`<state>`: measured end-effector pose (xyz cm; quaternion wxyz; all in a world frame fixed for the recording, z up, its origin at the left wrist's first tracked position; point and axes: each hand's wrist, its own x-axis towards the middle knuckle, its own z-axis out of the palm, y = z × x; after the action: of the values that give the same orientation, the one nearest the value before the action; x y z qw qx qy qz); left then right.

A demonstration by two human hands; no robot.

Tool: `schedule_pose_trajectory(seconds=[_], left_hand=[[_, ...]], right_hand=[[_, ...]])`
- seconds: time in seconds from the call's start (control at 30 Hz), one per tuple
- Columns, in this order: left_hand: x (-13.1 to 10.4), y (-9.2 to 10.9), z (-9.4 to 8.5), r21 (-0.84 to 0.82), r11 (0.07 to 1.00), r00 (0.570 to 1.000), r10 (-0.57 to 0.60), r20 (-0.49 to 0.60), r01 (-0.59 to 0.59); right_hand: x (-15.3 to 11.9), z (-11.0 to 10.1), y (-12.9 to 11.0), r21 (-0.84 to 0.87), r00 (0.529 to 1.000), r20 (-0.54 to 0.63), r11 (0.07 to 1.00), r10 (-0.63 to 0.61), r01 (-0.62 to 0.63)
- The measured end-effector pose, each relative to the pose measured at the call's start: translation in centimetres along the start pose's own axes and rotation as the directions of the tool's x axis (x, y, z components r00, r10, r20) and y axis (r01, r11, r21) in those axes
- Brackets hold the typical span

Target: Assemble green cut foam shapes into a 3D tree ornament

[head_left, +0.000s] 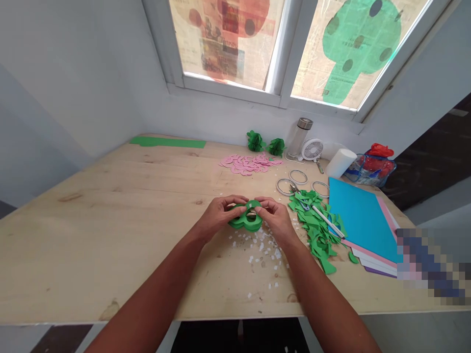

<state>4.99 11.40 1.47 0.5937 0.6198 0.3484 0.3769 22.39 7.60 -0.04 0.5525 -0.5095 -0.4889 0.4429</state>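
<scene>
Between my two hands is a green paper shape (253,225), layered, with rounded lobes and a gap in its middle that shows stacked edges. My left hand (227,211) grips its left side, thumb on top and fingers behind. On the opposite side, my right hand (273,214) pinches it the same way. Small white paper scraps (270,250) lie scattered on the wooden table just below. Close by my right hand is a heap of green paper offcuts (318,235), with a white pen (328,221) and scissors (294,188) on it.
Pink paper cutouts (248,164) and two green paper balls (254,141) sit toward the wall. A glass bottle (299,137), small fan (312,149), white roll (341,163) and tape rings (298,177) stand or lie right of them. Coloured sheets (362,215) are stacked at right; a green strip (167,142) lies back left.
</scene>
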Motion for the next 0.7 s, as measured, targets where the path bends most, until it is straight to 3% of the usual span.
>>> schedule_pose_trajectory(seconds=[0.1, 0.17, 0.23, 0.33, 0.47, 0.6, 0.7], left_hand=[[0.1, -0.2, 0.5, -0.026, 1.000, 0.998, -0.002, -0.063, 0.000], [0.2, -0.3, 0.7, -0.022, 1.000, 0.992, -0.008, -0.123, 0.005], [0.1, -0.3, 0.8, 0.014, 1.000, 0.984, 0.004, -0.176, -0.001], [0.1, -0.5, 0.8, 0.135, 0.988, 0.969, 0.099, -0.227, -0.069], [0.0, -0.7, 1.0, 0.356, 0.910, 0.933, 0.297, -0.203, -0.212], [0.1, -0.5, 1.1, 0.526, 0.773, 0.873, 0.475, -0.109, -0.355], [0.1, -0.5, 1.1, 0.590, 0.690, 0.842, 0.539, -0.034, -0.418]], right_hand=[[-0.1, 0.1, 0.1, -0.183, 0.996, -0.025, 0.980, -0.085, 0.079], [-0.3, 0.3, -0.1, -0.366, 0.971, -0.074, 0.912, -0.228, 0.186], [-0.6, 0.5, -0.4, -0.540, 0.897, -0.111, 0.784, -0.428, 0.307], [-1.1, 0.9, -0.8, -0.687, 0.792, -0.040, 0.593, -0.609, 0.421], [-1.3, 1.2, -0.6, -0.755, 0.757, 0.046, 0.474, -0.652, 0.454], [-1.2, 1.1, -0.3, -0.772, 0.748, 0.045, 0.453, -0.662, 0.447], [-1.2, 1.1, -0.3, -0.774, 0.761, 0.040, 0.462, -0.647, 0.434]])
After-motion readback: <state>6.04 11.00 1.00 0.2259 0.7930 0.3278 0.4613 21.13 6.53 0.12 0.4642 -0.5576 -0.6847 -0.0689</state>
